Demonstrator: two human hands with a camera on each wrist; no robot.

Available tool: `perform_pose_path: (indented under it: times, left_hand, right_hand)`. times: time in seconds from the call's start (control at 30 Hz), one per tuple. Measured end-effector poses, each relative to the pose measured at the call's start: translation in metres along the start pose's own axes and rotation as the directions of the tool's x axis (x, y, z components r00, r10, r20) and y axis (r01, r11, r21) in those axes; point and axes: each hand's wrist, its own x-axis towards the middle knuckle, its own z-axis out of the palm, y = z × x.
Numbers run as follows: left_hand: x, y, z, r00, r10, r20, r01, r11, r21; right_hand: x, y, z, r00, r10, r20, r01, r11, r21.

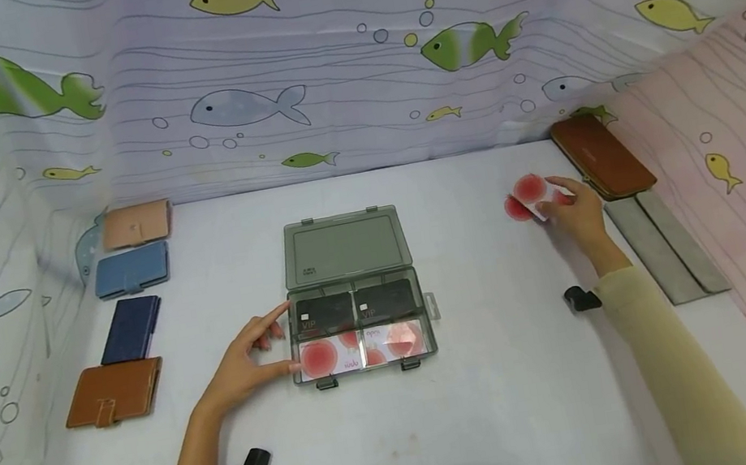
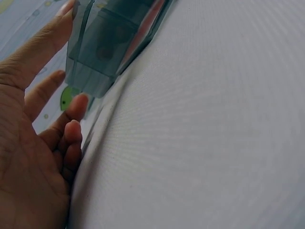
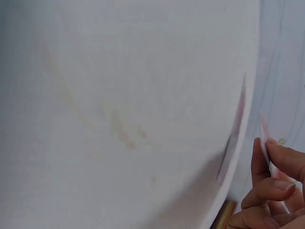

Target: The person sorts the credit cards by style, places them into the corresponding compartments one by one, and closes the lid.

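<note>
My right hand (image 1: 576,213) pinches a white card with red circles (image 1: 529,188) between thumb and fingers. Another red-and-white card (image 3: 237,126) lies on the table just beneath it. At centre, a translucent grey-green card case (image 1: 346,247) lies with its lid folded back. Black VIP cards (image 1: 324,314) fill its upper compartments, and red-and-white cards (image 1: 320,358) its lower ones. The left hand (image 1: 246,360) spans the case's left side, index finger and thumb extended at its edge. In the left wrist view its other fingers (image 2: 71,131) are loosely bent, holding nothing.
Along the left side lie a beige wallet (image 1: 136,224), a blue wallet (image 1: 131,270), a navy wallet (image 1: 130,329) and a brown wallet (image 1: 114,392). At right are a brown long wallet (image 1: 603,154) and a grey one (image 1: 664,247). A fish-print curtain (image 1: 326,43) surrounds the table.
</note>
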Motion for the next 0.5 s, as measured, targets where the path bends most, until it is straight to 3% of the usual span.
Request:
perform_pose_path:
  times: [0.27, 0.5]
  left_hand:
    - [0.0, -0.004, 0.0, 1.0, 0.006, -0.007, -0.006, 1.0, 0.0]
    - [0.0, 0.003, 0.001, 1.0, -0.007, -0.006, 0.007, 1.0, 0.015]
  right_hand:
    - [-0.043, -0.019, 0.005, 0.995, -0.057, 0.084, 0.043, 0.986, 0.16]
    - [-0.082, -0.038, 0.017, 0.958, -0.151, 0.244, 0.045, 0.919, 0.393]
